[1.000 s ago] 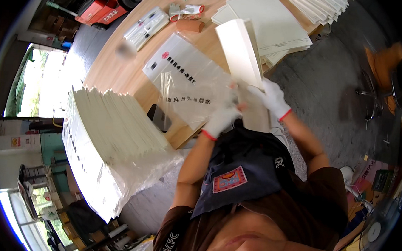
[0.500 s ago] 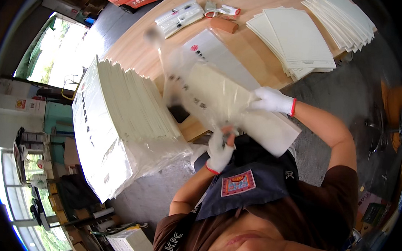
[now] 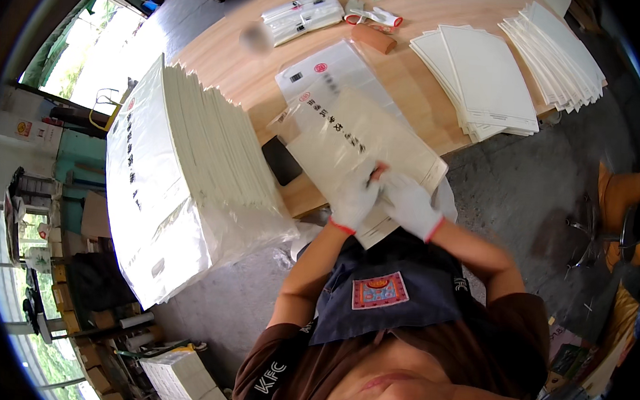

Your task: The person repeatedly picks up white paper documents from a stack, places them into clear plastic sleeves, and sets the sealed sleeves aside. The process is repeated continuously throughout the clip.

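A clear plastic bag [image 3: 311, 126] with cream paper sheets [image 3: 361, 129] inside slants across the table's near edge, dark print running down its front. My left hand [image 3: 357, 195], in a white glove with bare fingertips showing, is closed on the bag's near part. Close beside it, my right hand [image 3: 411, 207], also gloved in white, is closed on the same bag, its fingertips partly hidden. Beneath the filled bag, flat white printed bags [image 3: 343, 63] lie on the table. The sheets' near end hangs down over my apron.
A tall stack of filled bags [image 3: 152, 182] stands at left, beside a dark flat object [image 3: 282, 161]. Fanned paper stacks [image 3: 481, 78] [image 3: 552, 56] lie at right on the wooden table [image 3: 219, 54]. Farther back are a bundle of plastic bags [image 3: 302, 19], a brown curved piece [image 3: 374, 38] and a glove [image 3: 382, 17].
The filled bag, blurred and tilted before, now rests flatter with its print readable. My right hand has moved left and nearer me, in beside my left hand, which has shifted slightly away from me.
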Demonstrator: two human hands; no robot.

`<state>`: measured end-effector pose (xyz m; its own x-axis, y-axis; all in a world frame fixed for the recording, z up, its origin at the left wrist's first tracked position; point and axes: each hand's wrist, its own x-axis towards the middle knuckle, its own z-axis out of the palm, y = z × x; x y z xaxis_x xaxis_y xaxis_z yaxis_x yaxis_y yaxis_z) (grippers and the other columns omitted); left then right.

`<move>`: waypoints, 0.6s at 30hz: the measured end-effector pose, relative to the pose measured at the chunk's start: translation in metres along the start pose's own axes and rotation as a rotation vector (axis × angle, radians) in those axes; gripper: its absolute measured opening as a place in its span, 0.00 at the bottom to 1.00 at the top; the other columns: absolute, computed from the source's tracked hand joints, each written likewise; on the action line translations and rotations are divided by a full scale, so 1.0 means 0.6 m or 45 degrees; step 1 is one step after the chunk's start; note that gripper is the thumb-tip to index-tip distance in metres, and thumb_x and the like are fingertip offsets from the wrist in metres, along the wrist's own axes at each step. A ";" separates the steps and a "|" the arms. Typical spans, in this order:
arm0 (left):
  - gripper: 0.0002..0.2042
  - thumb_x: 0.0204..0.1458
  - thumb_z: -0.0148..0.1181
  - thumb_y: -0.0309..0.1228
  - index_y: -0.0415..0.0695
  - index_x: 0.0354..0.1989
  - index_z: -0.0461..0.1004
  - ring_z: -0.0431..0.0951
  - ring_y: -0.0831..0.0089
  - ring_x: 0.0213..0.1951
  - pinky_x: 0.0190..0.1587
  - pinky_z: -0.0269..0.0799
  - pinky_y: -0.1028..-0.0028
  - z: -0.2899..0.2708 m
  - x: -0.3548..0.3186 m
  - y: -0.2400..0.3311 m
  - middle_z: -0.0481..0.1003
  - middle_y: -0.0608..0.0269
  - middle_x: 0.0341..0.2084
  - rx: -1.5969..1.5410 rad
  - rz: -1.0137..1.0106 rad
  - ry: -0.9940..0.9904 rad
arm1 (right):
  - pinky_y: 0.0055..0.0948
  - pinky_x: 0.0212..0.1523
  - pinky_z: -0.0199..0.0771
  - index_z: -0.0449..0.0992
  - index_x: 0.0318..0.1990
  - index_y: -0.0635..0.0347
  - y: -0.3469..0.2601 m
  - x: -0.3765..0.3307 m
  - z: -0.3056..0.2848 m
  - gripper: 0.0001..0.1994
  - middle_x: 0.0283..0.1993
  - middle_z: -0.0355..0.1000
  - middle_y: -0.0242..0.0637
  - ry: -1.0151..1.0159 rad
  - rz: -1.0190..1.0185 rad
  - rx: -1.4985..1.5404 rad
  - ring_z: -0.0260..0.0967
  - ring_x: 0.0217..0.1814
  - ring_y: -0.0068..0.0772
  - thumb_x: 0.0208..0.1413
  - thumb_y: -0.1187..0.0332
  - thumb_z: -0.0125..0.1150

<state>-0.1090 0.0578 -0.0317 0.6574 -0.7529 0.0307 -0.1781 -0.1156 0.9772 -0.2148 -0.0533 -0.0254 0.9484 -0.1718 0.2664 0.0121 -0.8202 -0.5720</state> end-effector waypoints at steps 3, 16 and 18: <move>0.04 0.48 0.54 0.21 0.42 0.31 0.74 0.77 0.62 0.29 0.31 0.72 0.67 -0.001 -0.074 -0.010 0.76 0.58 0.25 0.471 0.231 -0.023 | 0.40 0.42 0.70 0.69 0.48 0.55 -0.008 -0.038 -0.015 0.19 0.39 0.72 0.45 0.453 -0.089 -0.385 0.70 0.44 0.48 0.44 0.70 0.59; 0.08 0.48 0.62 0.25 0.43 0.26 0.66 0.66 0.79 0.21 0.26 0.64 0.77 -0.076 -0.316 -0.115 0.68 0.67 0.20 0.328 -0.056 0.846 | 0.41 0.15 0.67 0.72 0.24 0.58 -0.018 -0.131 -0.091 0.07 0.21 0.72 0.39 -0.607 0.082 -0.640 0.72 0.19 0.41 0.46 0.66 0.51; 0.06 0.51 0.58 0.24 0.42 0.28 0.67 0.70 0.81 0.25 0.30 0.66 0.82 -0.062 -0.374 -0.066 0.70 0.68 0.24 -0.401 -0.093 0.532 | 0.40 0.13 0.65 0.72 0.20 0.56 -0.037 -0.185 -0.099 0.07 0.21 0.72 0.36 -0.755 -0.008 -0.719 0.72 0.18 0.34 0.44 0.65 0.53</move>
<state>-0.2223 0.2554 -0.0697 0.9073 -0.4200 -0.0217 0.0657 0.0906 0.9937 -0.3391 -0.0485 0.0039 0.9607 0.0214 -0.2768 0.0069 -0.9986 -0.0531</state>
